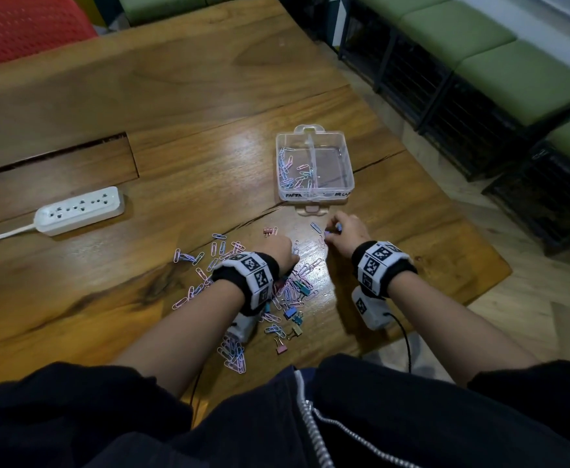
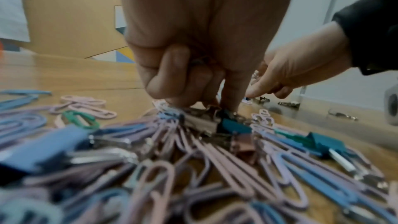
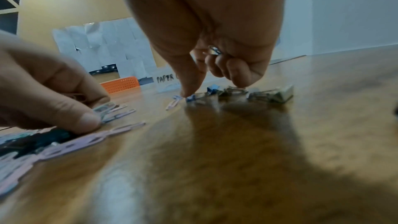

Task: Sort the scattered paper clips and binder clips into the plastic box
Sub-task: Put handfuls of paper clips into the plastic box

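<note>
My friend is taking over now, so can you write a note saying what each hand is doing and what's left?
Left hand: curled, gathering clips at the pile.
Right hand: holding a binder clip, fingertip on another.
Box: paper clips in its left half; right half looks empty.
Left: most clips remain on the table.

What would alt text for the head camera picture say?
Two hands, left hand and right hand, pick at pastel paper clips and binder clips scattered on a wooden table. Beyond them sits a clear plastic box, clips only in its left compartment.
</note>
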Motion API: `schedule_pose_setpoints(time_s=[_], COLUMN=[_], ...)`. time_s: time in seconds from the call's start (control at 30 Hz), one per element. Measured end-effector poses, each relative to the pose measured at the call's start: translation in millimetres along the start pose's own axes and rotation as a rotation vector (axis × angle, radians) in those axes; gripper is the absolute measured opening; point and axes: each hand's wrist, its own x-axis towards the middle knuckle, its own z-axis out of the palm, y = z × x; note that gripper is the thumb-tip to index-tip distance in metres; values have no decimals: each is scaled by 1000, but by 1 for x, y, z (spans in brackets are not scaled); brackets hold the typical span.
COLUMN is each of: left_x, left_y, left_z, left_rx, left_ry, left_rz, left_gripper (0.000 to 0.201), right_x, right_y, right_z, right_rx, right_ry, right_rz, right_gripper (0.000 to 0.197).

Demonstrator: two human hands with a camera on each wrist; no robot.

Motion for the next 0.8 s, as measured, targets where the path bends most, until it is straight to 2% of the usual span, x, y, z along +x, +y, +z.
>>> schedule_pose_setpoints(time_s=[0.07,0.13,0.2,0.3,0.4,0.57,0.67,0.8], left_x=[-2,-3,-6,-7,-6,-6,-6,-3], left_y=[-2,-7,-12,-23,-35,-40,-38,-32], left_z=[0,0,-3,-10,-14,-21,-23,-21], left_rx=[-2,-156,-510,-1111,-1416,-1488,-1496,-1517], left_ry=[-1,19,61,113,106,127,50,-44], left_rz=[46,78,78,-50,-123,-100,-39,-125], left_gripper=[24,20,24,36,33,27,27,28], right_x=[0,-1,-3,-4,-4,-8,-16,-30], right_y=[4,7,6,2,-3,-5,1,5], right_z=[-4,-7,-7,-3,1,11,18,18], right_rx=[-7,-5,-23,-100,-135,-279,-341,-284], right_ry=[23,34,6,-43,-4,-97,-157,-186], right_rz=[7,-4,-46,-77,-70,-113,-161,-167], right_gripper=[17,21,27,32,22,13,14,20])
